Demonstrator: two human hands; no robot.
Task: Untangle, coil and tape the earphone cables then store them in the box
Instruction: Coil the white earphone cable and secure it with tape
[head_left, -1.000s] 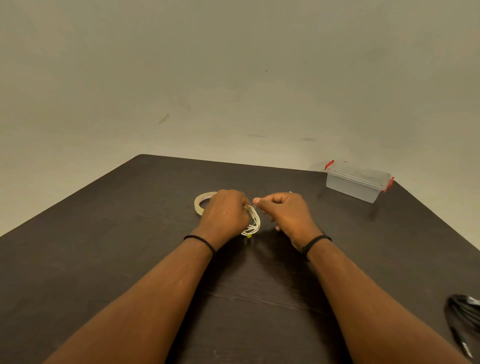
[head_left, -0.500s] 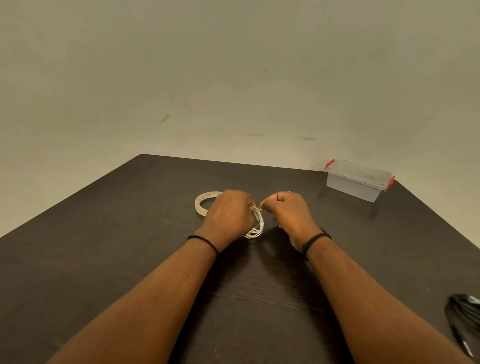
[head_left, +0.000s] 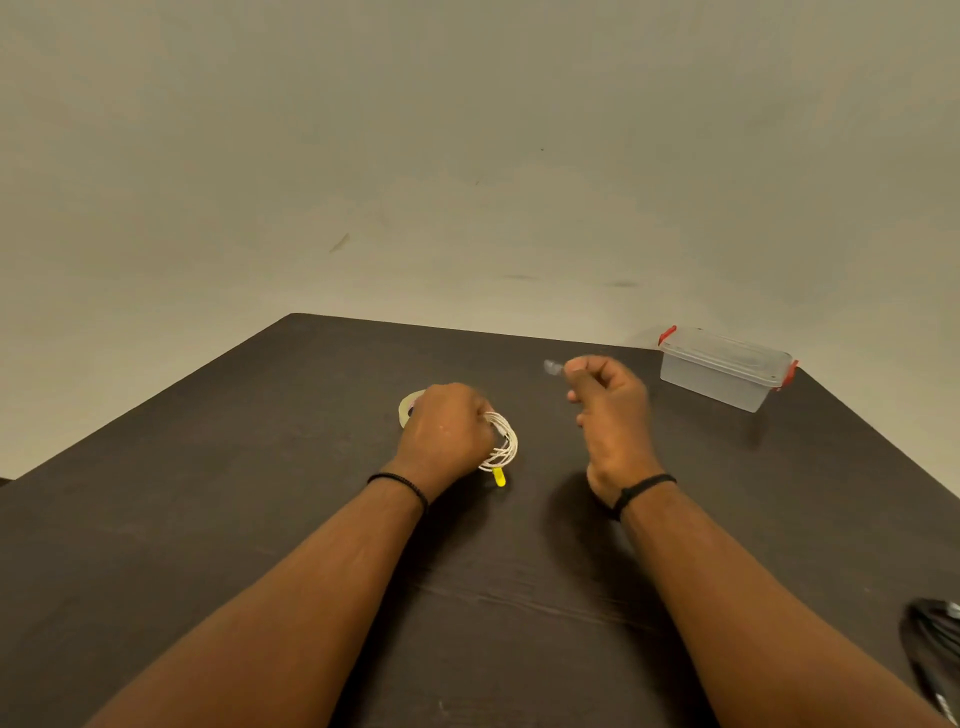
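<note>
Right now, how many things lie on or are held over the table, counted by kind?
Earphone cable coils: 2, the white coil in the left hand and the black coil
Tape rolls: 1, the tape roll
Tape pieces: 1, the tape piece in the right hand
Boxes: 1, the box
Total: 5

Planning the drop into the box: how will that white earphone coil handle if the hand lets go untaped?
The white earphone cable coil looks thin and floppy, with loose, uneven loops, so it would likely spring apart. It probably weighs little: the left hand holds it alone. Its yellow plug dangles and may snag.
</note>
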